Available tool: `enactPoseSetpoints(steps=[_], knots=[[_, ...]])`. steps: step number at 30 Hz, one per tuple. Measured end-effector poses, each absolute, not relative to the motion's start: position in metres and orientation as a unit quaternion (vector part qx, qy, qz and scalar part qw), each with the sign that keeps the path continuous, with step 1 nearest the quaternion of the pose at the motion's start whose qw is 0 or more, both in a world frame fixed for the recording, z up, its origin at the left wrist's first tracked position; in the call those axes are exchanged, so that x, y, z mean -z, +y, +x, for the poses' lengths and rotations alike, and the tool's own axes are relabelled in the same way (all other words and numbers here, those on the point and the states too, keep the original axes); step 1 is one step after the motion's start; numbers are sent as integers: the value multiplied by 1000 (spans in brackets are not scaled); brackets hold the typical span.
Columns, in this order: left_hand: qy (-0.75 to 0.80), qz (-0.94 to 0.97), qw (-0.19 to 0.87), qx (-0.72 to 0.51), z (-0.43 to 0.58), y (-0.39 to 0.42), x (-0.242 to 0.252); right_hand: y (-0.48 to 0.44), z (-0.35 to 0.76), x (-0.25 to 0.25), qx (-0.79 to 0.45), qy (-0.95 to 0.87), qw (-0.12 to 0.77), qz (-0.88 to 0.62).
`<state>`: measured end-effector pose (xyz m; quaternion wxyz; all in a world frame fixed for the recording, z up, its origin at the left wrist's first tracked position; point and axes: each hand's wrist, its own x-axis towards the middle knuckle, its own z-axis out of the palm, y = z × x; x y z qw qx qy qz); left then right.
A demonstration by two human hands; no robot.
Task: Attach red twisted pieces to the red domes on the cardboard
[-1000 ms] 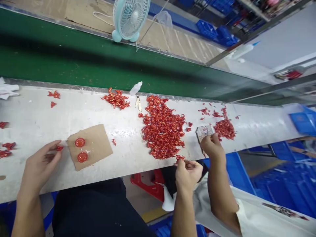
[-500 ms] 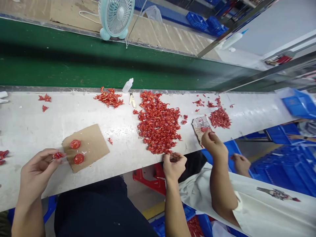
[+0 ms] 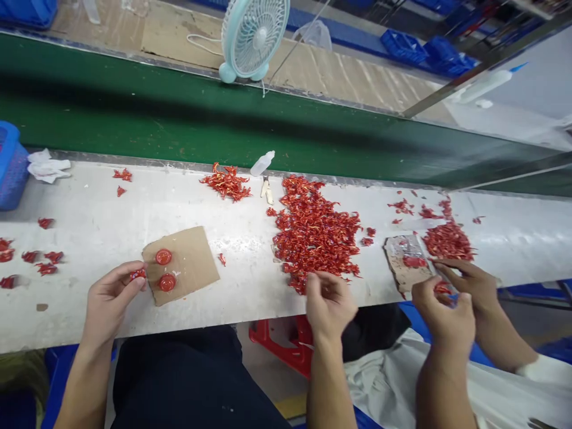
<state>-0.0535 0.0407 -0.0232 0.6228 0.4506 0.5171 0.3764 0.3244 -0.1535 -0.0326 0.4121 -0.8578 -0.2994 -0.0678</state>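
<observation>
My left hand (image 3: 111, 298) pinches a small red chili piece (image 3: 138, 274) at the left edge of a brown cardboard sheet (image 3: 190, 265). Two round red discs (image 3: 163, 257) (image 3: 167, 282) lie on the sheet. My right hand (image 3: 328, 304) rests at the front of a large heap of red chili pieces (image 3: 315, 232), fingers curled together. Whatever they hold is hidden. To the right, a co-worker's hands (image 3: 442, 322) work beside a foil-covered cardboard piece (image 3: 404, 256) and a smaller red heap (image 3: 448, 241).
Along the far edge of the white bench (image 3: 89, 238) stand a small plastic bottle (image 3: 263, 163), small scissors (image 3: 266, 190) and another red heap (image 3: 226, 183). Loose pieces lie at the left. A blue crate (image 3: 11, 167) sits far left; a green belt (image 3: 223, 125) runs behind.
My right hand has moved from the bench's front edge onto the heap's front. The co-worker's second hand has come over the bench, and the view has shifted slightly.
</observation>
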Motion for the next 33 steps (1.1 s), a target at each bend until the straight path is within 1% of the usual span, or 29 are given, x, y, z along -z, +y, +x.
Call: enactPoseSetpoints(steps=[2,5,7,11,15,17,19,22,24,28,33], knots=[[504,452,631,-378,-48,37,21,-120,297,27,-52,-486,363,-793],[474,451,650,-386,-38,29,16,-76,265,28,-160,-622,299,-706],[459,450,659,-390,-34,25,13,-56,254,33,-195,-646,268,-688],[455,436,671,-392,-33,18,11,-40,255,43,-217,-661,225,-683],[461,412,685,-386,-42,19,15,-34,263,37,-245,-662,187,-684],[478,403,679,-386,-47,20,17,-30,261,28,-274,-638,200,-691],[500,396,666,-386,-52,21,19,-23,250,19,-327,-590,260,-691],[525,379,655,-389,-57,22,20,-9,221,10,-447,-486,364,-657],[532,370,651,-395,-58,23,20,2,198,8,-520,-433,393,-623],[543,374,637,-399,-59,22,20,23,166,10,-589,-386,394,-590],[562,375,624,-393,-64,16,27,34,159,13,-582,-384,366,-616]])
